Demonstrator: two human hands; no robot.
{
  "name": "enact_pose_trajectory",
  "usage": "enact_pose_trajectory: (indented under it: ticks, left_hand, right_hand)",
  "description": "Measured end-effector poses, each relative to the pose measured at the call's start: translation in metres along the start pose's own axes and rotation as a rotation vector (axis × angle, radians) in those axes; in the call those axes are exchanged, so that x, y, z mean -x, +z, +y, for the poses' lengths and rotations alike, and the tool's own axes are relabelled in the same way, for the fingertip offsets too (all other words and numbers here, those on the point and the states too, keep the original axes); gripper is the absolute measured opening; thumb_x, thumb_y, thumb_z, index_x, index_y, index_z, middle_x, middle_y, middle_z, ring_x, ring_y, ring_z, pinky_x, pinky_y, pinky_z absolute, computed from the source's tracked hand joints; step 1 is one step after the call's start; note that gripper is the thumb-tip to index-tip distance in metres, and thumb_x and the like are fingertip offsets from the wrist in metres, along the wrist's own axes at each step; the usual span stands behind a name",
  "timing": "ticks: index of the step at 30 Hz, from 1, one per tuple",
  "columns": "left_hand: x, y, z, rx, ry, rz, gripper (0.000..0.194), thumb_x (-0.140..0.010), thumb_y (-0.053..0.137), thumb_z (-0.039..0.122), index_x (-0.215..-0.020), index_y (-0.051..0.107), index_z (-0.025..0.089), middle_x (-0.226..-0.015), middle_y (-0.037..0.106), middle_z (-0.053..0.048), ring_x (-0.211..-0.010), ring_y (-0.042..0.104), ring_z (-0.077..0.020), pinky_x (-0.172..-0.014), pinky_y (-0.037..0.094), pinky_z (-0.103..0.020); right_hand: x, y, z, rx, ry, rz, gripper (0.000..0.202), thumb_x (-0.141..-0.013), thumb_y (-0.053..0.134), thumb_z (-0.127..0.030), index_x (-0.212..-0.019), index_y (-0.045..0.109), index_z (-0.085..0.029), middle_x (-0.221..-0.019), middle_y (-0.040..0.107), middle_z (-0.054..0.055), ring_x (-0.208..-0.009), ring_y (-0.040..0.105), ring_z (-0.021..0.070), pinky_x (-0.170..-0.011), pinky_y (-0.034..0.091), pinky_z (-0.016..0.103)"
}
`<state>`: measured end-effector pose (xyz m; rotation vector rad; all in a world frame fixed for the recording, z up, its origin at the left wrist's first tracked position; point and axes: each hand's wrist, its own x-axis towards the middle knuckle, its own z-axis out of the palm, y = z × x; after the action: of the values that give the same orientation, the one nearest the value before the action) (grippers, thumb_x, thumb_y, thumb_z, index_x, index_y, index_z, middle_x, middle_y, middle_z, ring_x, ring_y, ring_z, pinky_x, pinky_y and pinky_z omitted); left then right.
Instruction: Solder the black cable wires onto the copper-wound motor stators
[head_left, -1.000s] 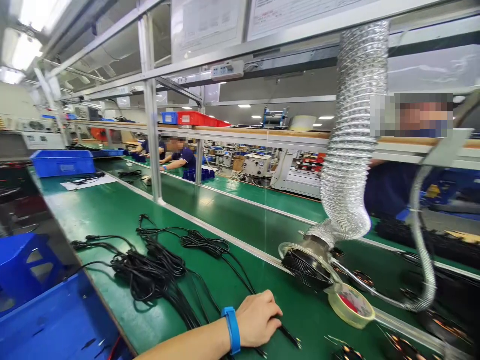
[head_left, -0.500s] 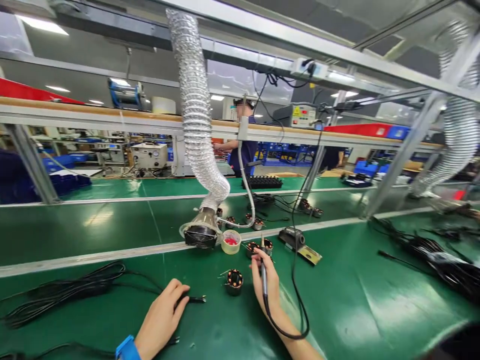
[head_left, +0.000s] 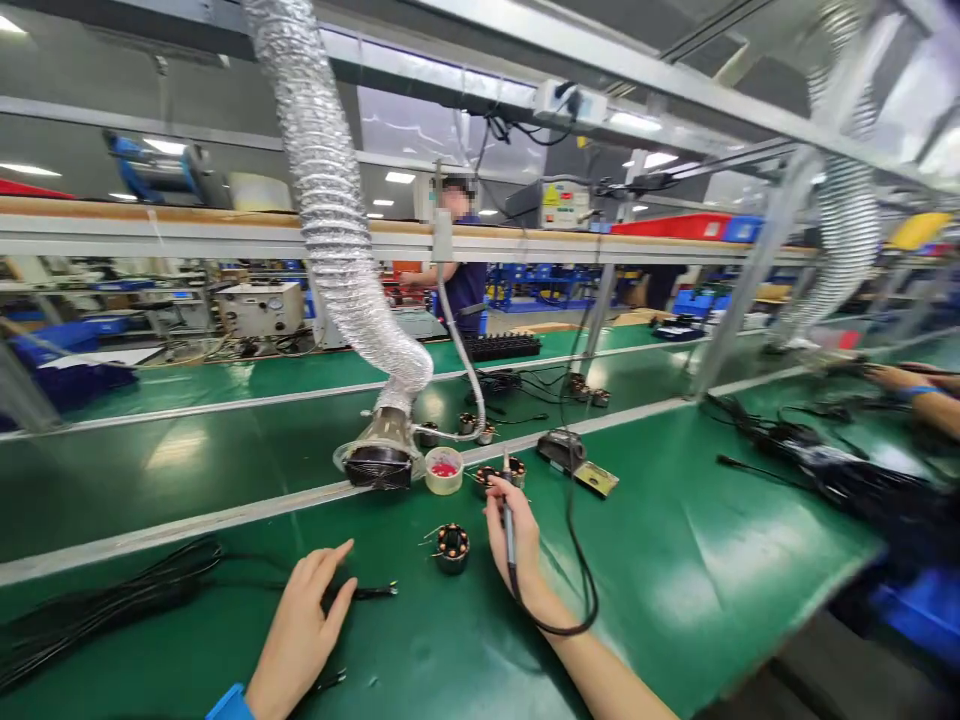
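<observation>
My right hand (head_left: 517, 535) holds a soldering iron (head_left: 510, 540) like a pen, its tip pointing up and away from me. Just beyond those fingers stand a few wound motor stators (head_left: 516, 470), partly hidden by the hand. Between my hands, another stator (head_left: 452, 549) sits on the green mat with thin wire ends sticking out to its left. My left hand (head_left: 306, 615) rests low over a black cable (head_left: 367, 592), thumb and index finger apart. The cable's stripped end points right, towards the lone stator.
A fume extraction hood (head_left: 382, 462) hangs from a silver duct. Beside it lies a tape roll (head_left: 444, 471) with red bits inside. An iron stand (head_left: 577, 462) stands right of the stators. Cable bundles (head_left: 112, 605) lie left and right. Another person's hand (head_left: 900, 380) shows far right.
My left hand has loosened, its index finger now stretched out above the cable. The view has swung right, bringing in another person's hand. The soldering iron stays in my right hand.
</observation>
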<state>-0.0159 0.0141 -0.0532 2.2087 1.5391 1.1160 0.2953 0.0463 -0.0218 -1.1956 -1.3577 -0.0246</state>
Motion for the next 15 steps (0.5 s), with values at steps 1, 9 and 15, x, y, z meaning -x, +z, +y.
enact_pose_trajectory:
  ticks: [1,9,15]
  left_hand:
    - [-0.001,-0.001,0.004,0.014,-0.001,-0.009,0.04,-0.094,0.051,0.038,-0.132,0.055,0.026,-0.114,0.06,-0.008,-0.108,0.057,-0.0246,-0.096,0.049,-0.042]
    - [-0.008,-0.002,0.014,0.072,-0.027,-0.012,0.03,-0.099,0.039,0.021,-0.116,0.064,0.02,-0.096,0.064,-0.008,-0.093,0.06,-0.0202,-0.086,0.051,-0.037]
    - [-0.006,-0.007,0.019,0.054,-0.017,0.034,0.026,-0.097,0.042,0.019,-0.102,0.068,0.02,-0.092,0.065,-0.007,-0.087,0.061,-0.0193,-0.079,0.05,-0.034]
  right_hand:
    - [0.0,0.0,0.001,-0.003,0.003,0.002,0.025,-0.092,0.048,-0.024,-0.113,0.061,-0.02,-0.098,0.066,0.008,-0.086,0.065,0.02,-0.083,0.053,0.036]
    - [-0.002,0.005,0.015,0.01,0.063,-0.069,0.036,-0.091,0.054,-0.038,-0.121,0.059,-0.019,-0.099,0.067,0.008,-0.08,0.064,0.0197,-0.081,0.052,0.036]
    - [-0.005,0.008,0.01,0.012,0.058,-0.02,0.041,-0.091,0.055,-0.046,-0.12,0.06,-0.018,-0.099,0.067,0.009,-0.077,0.065,0.0197,-0.081,0.052,0.037]
